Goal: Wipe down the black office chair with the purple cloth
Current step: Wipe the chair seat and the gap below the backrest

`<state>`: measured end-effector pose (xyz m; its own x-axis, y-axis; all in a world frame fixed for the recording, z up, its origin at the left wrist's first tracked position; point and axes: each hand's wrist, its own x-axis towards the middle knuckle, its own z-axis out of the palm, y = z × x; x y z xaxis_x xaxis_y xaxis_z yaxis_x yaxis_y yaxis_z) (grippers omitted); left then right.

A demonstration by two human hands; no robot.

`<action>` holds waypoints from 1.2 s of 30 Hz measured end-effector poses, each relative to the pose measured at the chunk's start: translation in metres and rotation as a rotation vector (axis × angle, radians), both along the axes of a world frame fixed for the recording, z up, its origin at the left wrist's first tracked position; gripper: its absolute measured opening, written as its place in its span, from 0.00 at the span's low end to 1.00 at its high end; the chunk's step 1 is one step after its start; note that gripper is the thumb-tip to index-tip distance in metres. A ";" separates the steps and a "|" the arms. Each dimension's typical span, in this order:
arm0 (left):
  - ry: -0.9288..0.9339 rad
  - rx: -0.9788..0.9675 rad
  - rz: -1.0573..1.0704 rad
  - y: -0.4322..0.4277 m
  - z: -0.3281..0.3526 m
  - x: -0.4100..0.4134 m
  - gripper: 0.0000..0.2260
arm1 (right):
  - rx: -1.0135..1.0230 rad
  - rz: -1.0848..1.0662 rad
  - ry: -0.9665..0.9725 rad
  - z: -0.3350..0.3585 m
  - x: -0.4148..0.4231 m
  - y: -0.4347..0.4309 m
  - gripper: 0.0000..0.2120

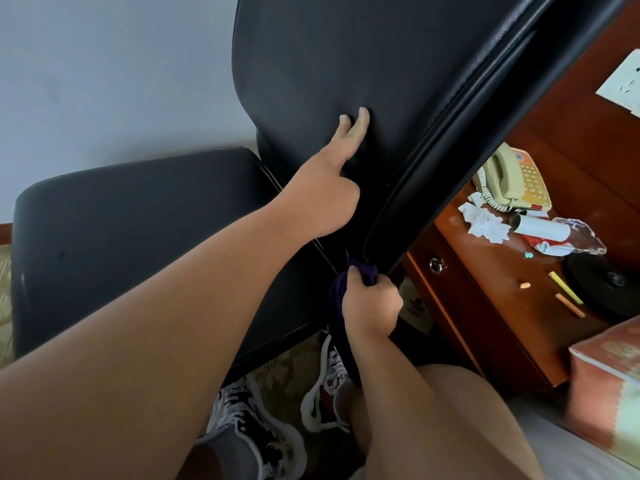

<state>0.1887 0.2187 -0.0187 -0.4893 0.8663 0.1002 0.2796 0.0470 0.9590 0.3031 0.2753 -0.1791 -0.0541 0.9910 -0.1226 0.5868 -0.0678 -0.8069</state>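
Black office chair close up, filling the upper middle of the view, just beside a wooden desk on the right. Backrest broad, smooth and matte, in a dark leather-like covering, with a glossier padded rim and a stitched seam running diagonally along the right edge. Seat at lower left, thick, rounded at the corners, in the same black covering, with a few small pale scuffs near the left edge.

Left hand laid against the lower backrest, with two fingers stretched straight and pressing into the padding, gripping nothing. Right hand lower down, at the foot of the backrest's rim, with fingers curled tight round the purple cloth. Cloth bunched, dark violet, touching the bottom end of the rim, with a loose tail hanging below the fist.

On the desk, a beige telephone with coiled cord and crumpled white tissue. Patterned sneakers on carpet below the seat.
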 end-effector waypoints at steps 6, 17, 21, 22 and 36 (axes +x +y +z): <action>0.159 -0.066 0.059 -0.019 -0.013 -0.010 0.41 | -0.033 0.001 0.017 -0.005 -0.008 -0.011 0.12; 0.434 -1.049 0.057 -0.069 -0.139 -0.017 0.38 | -0.294 -0.271 0.366 -0.005 -0.024 -0.013 0.09; 0.460 -1.158 0.077 -0.069 -0.157 -0.015 0.37 | -0.075 -0.094 0.327 -0.008 -0.031 -0.016 0.11; 0.453 -1.169 0.073 -0.066 -0.157 -0.016 0.37 | -0.055 -0.095 0.316 -0.007 -0.033 -0.015 0.11; 0.440 -1.213 0.060 -0.061 -0.163 -0.020 0.37 | -0.076 -0.148 0.384 -0.005 -0.044 -0.017 0.14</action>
<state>0.1686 0.1578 -0.1818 -0.6571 0.4945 -0.5689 0.5263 0.8413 0.1233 0.2593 0.2587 -0.1843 0.0321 0.9804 -0.1944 0.2238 -0.1966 -0.9546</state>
